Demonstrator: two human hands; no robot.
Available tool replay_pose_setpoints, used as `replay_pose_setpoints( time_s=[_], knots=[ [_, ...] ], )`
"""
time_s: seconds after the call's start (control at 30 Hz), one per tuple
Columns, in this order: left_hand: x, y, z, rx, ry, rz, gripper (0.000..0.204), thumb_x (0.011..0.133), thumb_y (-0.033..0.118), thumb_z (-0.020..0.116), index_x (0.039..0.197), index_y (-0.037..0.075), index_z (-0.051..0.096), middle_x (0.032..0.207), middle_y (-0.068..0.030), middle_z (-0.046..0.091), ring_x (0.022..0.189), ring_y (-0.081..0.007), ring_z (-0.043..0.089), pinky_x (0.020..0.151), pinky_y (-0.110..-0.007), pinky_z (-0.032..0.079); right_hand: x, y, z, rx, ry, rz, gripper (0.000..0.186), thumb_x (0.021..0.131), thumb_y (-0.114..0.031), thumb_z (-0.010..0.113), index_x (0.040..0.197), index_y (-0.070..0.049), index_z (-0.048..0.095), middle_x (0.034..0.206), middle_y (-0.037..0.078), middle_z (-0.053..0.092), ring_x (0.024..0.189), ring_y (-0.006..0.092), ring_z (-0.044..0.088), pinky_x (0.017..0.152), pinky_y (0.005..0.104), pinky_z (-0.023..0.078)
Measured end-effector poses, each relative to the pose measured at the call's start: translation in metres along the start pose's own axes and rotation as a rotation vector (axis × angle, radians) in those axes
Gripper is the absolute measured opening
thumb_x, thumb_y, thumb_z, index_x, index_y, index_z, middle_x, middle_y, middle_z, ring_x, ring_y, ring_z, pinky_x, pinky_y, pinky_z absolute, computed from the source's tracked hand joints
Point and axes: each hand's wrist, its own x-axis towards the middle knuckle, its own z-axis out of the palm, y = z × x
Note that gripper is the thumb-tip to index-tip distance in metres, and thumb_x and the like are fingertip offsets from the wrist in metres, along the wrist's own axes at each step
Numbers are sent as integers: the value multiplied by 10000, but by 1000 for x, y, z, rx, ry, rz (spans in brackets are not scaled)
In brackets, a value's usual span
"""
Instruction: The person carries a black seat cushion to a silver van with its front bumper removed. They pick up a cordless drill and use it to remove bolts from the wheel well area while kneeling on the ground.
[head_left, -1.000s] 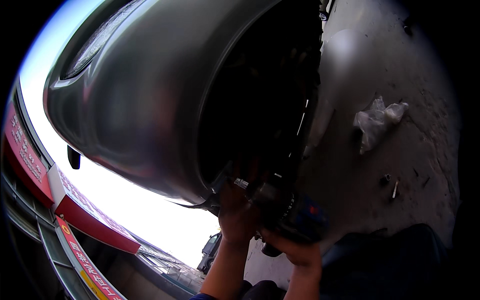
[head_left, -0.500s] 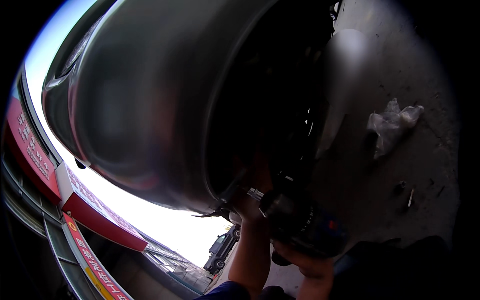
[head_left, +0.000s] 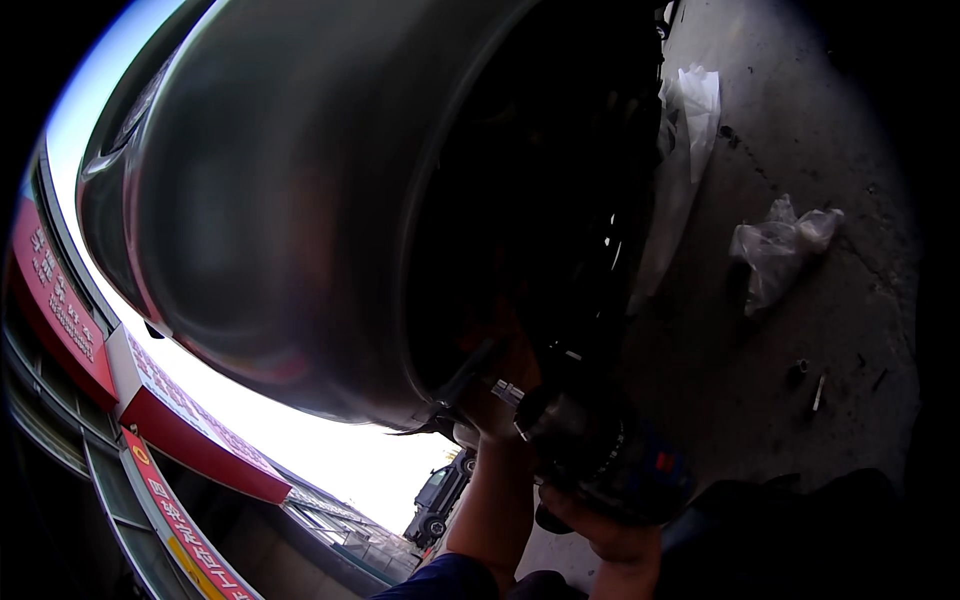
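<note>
A dark grey car body fills the upper middle, its shadowed wheel arch opening to the right. My left hand reaches up into the arch beside a dark strip at the lower rim; its fingers are lost in shadow behind the tool. My right hand, at the bottom, is closed round the grip of a black and blue power drill. A silver socket fitting at the drill's tip points toward the lower arch, beside my left wrist. Whether it touches anything is unclear.
Crumpled plastic bags and white sheeting lie on the grey floor, with small metal pieces. A parked dark vehicle is beyond my left arm. Red signboards and metal framework run along the left.
Compared with a second ago, the drill and both hands appear farther right and slightly lower, while the view of the surroundings has shifted too. Little differs from half a second ago.
</note>
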Motion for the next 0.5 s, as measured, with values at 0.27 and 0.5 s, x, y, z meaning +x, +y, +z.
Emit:
replay_pose_setpoints(
  time_s=[0.27, 0.5],
  knots=[
    [-6, 0, -4, -10, -44, -12, 459, 1023, 300, 606, 1452, 154, 530, 1513, -84, 485, 1536, -388, 322, 1204, -539, 333, -2, 7, -9, -105, -86, -96, 490, 789, -69, 905, 1241, -79, 715, 1154, 68, 761, 1081, 189, 727, 925, 349, 594],
    [-7, -2, 0, -42, -27, -16, 420, 994, 205, 641, 1401, 139, 562, 1476, -79, 503, 1510, -391, 358, 1192, -542, 359, -4, 7, -11, -70, -55, 46, 493, 785, -81, 913, 1233, -65, 710, 1127, 66, 770, 1034, 172, 738, 879, 349, 605]
  ],
)
